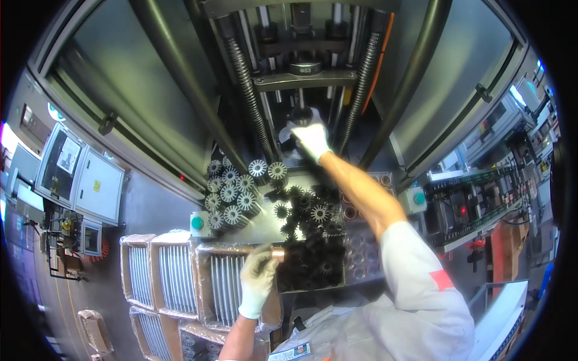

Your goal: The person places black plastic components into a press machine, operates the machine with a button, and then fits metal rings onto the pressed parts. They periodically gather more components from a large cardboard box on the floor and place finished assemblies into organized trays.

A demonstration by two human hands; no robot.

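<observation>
My left hand (257,280), in a white glove, is closed around a small copper-coloured ring (277,255) above the near edge of the work table. My right hand (312,138), also gloved, reaches forward under the press (306,78). Its fingers close in by a dark round part (301,114) on the press's centre line; what they grip is partly hidden. Left of that arm, several slotted metal rotor cores (229,192) stand together. Dark toothed discs (318,213) lie heaped in the middle of the table.
Cartons of metal shafts (174,280) stand at the near left. Copper-coloured rings (361,253) fill a tray under my right forearm. Green buttons (197,222) (419,198) flank the table. Thick dark posts (406,84) and coil springs (244,84) rise beside the press.
</observation>
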